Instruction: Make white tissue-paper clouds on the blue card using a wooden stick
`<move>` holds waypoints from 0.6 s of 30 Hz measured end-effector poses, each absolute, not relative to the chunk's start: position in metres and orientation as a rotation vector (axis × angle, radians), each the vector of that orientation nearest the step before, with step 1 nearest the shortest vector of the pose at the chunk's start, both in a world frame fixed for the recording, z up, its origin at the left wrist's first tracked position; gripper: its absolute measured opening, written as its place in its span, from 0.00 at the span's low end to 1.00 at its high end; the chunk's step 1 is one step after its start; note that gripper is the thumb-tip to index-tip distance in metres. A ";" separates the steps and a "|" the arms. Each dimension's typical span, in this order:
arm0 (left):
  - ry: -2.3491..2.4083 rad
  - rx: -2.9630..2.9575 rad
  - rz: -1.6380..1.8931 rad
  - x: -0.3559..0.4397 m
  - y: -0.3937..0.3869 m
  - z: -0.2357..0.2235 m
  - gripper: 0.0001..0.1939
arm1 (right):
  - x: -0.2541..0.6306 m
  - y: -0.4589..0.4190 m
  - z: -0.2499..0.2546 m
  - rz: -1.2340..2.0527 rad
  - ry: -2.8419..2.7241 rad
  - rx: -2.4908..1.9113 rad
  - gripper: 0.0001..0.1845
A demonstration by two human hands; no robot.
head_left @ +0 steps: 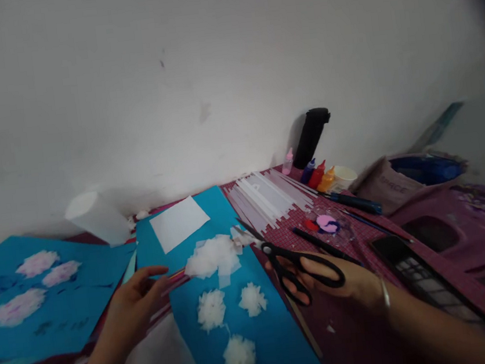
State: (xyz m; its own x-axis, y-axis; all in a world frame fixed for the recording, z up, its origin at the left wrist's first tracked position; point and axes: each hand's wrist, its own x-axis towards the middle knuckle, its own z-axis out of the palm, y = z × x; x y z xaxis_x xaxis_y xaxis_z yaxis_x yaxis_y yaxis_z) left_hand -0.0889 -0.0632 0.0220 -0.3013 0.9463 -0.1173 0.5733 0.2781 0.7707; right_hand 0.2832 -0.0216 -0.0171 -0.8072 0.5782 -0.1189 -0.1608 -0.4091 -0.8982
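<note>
Holding scissors (267, 249) in fingers of right hand (322, 267), with blades at right edge of pile of white paper pieces (213, 256). With left hand (139, 299) loosely spread, apparently gripping nothing. Judged done: three white rosettes (210, 309) on blue sheet (277, 336). Judged left: loose pile, seemingly unformed.

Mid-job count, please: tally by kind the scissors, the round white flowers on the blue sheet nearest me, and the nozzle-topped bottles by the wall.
Scissors: 1
Round white flowers: 3
Nozzle-topped bottles: 4
Total: 8
</note>
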 end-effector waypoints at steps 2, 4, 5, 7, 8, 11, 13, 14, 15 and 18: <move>2.001 1.309 0.875 -0.106 -0.087 0.023 0.20 | 0.293 -0.039 -0.027 2.285 -1.200 -0.625 0.32; 2.046 1.283 0.881 -0.121 -0.112 0.025 0.20 | 0.299 -0.053 -0.037 2.319 -1.038 -0.638 0.29; 2.077 1.296 0.863 -0.127 -0.125 0.026 0.19 | 0.300 -0.058 -0.041 2.349 -0.976 -0.636 0.27; 2.122 1.372 0.802 -0.135 -0.151 0.026 0.17 | 0.301 -0.063 -0.047 2.388 -0.889 -0.627 0.25; 2.129 1.424 0.770 -0.136 -0.163 0.024 0.16 | 0.300 -0.065 -0.048 2.404 -0.859 -0.627 0.24; 2.173 1.579 0.665 -0.125 -0.202 0.011 0.15 | 0.297 -0.066 -0.050 2.415 -0.836 -0.642 0.22; 2.254 1.665 0.566 -0.106 -0.225 0.000 0.14 | 0.296 -0.067 -0.050 2.392 -0.860 -0.669 0.21; 2.279 1.698 0.534 -0.094 -0.235 -0.005 0.14 | 0.296 -0.067 -0.050 2.379 -0.870 -0.686 0.21; 2.284 1.718 0.523 -0.081 -0.243 -0.009 0.14 | 0.296 -0.067 -0.049 2.368 -0.873 -0.703 0.21; 2.186 1.699 0.564 -0.046 -0.258 -0.019 0.13 | 0.295 -0.068 -0.050 2.333 -0.880 -0.753 0.20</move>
State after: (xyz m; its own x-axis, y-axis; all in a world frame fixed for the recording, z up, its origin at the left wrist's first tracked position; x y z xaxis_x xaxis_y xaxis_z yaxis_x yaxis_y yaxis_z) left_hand -0.0462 -0.2579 -0.0186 -0.2453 0.9694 -0.0062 0.8454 0.2170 0.4880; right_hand 0.2946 -0.0679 -0.0497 -0.7039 0.6397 -0.3089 -0.2762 -0.6471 -0.7106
